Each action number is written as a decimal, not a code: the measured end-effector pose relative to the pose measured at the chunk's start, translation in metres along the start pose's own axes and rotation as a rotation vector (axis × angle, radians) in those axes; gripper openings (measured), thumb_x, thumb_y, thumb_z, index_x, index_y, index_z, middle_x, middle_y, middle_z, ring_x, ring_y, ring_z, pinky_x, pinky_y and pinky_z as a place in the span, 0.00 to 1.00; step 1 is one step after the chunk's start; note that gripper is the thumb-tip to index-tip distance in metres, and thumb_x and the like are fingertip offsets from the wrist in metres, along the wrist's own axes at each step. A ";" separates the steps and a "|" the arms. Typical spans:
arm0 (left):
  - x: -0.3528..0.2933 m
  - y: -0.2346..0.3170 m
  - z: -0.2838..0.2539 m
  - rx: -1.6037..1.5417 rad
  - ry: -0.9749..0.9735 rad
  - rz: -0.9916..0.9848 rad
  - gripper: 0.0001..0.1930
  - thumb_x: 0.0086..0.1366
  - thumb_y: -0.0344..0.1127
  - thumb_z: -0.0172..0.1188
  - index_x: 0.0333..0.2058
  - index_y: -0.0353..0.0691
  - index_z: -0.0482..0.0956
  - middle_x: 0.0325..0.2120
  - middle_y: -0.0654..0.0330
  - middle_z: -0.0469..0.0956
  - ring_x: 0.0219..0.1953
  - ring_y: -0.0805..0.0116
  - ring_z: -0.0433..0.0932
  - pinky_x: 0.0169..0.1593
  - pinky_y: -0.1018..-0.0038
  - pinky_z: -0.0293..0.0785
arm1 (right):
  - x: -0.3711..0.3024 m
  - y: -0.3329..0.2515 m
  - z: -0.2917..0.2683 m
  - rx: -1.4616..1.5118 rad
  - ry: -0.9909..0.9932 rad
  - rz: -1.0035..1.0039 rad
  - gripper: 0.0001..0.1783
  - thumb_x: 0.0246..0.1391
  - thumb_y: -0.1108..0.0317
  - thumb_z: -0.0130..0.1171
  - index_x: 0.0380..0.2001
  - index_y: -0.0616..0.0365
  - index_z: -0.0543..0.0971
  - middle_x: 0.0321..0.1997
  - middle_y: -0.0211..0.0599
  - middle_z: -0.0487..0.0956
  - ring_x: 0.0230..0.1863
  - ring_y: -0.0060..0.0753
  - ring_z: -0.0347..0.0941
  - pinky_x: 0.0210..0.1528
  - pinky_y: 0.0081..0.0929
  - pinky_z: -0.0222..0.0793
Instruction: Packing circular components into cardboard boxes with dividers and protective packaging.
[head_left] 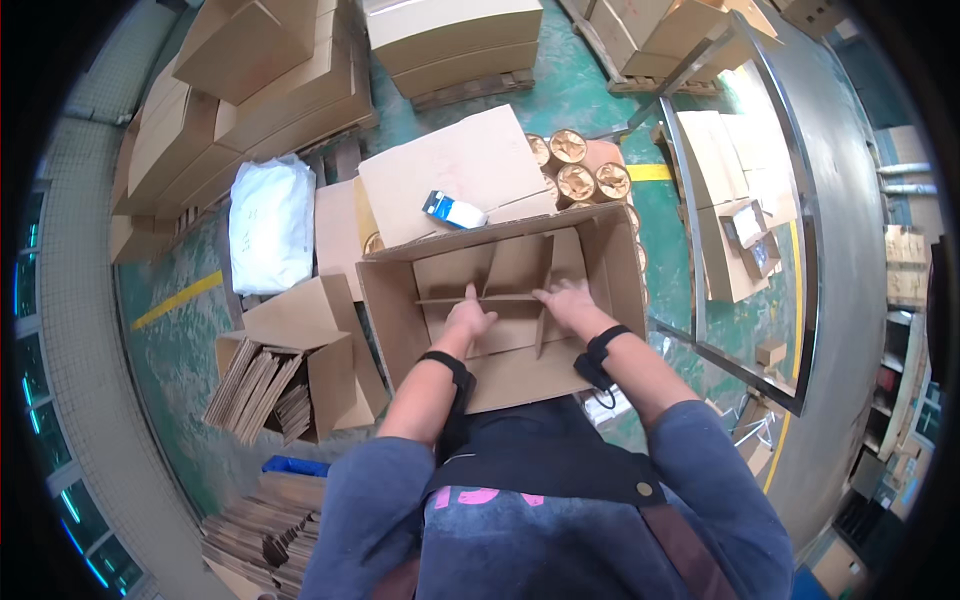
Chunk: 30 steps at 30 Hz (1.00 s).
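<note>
A brown cardboard box (400, 320) stands open in front of me. Inside it are crossed cardboard dividers (515, 298) that part it into cells. My left hand (470, 318) reaches in over the near left cell, index finger stretched out to the cross divider and thumb apart. On the right, my right hand (572, 303) is at the same divider, its fingers spread and its thumb tip touching the divider's top edge near the crossing. Both hands look open; some fingertips are partly hidden. Black bands circle both wrists.
Beyond the box, a blue-and-white packet (455, 210) lies on a flat carton (450, 165) beside several paper-topped rolls (575, 182). A white wrapped bundle (272, 225) and a carton of folded cardboard (255, 385) are left. A metal frame (800, 250) stands right.
</note>
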<state>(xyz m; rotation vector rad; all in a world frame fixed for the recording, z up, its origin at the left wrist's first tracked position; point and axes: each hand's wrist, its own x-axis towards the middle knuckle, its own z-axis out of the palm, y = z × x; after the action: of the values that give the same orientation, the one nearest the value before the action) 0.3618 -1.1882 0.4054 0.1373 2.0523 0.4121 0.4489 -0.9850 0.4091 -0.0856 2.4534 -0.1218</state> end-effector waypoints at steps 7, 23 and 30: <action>0.011 -0.046 0.027 0.152 0.006 0.115 0.43 0.59 0.43 0.54 0.64 0.34 0.39 0.47 0.35 0.71 0.50 0.44 0.72 0.55 0.62 0.67 | 0.001 -0.022 -0.003 0.123 0.036 0.108 0.27 0.54 0.67 0.50 0.60 0.43 0.64 0.60 0.46 0.66 0.63 0.49 0.59 0.60 0.49 0.56; -0.152 0.051 0.066 0.625 -0.111 0.608 0.27 0.58 0.51 0.59 0.54 0.48 0.69 0.48 0.56 0.74 0.46 0.53 0.75 0.44 0.65 0.75 | -0.169 0.196 0.253 0.875 0.251 0.973 0.28 0.34 0.59 0.68 0.42 0.58 0.75 0.41 0.49 0.79 0.44 0.54 0.75 0.48 0.40 0.71; -0.136 0.047 0.067 0.563 0.101 0.500 0.31 0.37 0.31 0.66 0.47 0.53 0.76 0.42 0.63 0.77 0.41 0.60 0.76 0.43 0.67 0.73 | -0.011 0.233 0.229 0.659 0.254 1.033 0.39 0.37 0.71 0.63 0.58 0.45 0.64 0.66 0.44 0.51 0.68 0.47 0.47 0.65 0.45 0.50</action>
<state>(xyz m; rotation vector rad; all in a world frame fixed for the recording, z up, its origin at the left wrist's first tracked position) 0.4838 -1.1652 0.5040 0.9987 2.1750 0.1271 0.5958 -0.7674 0.2138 1.5075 2.2545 -0.4765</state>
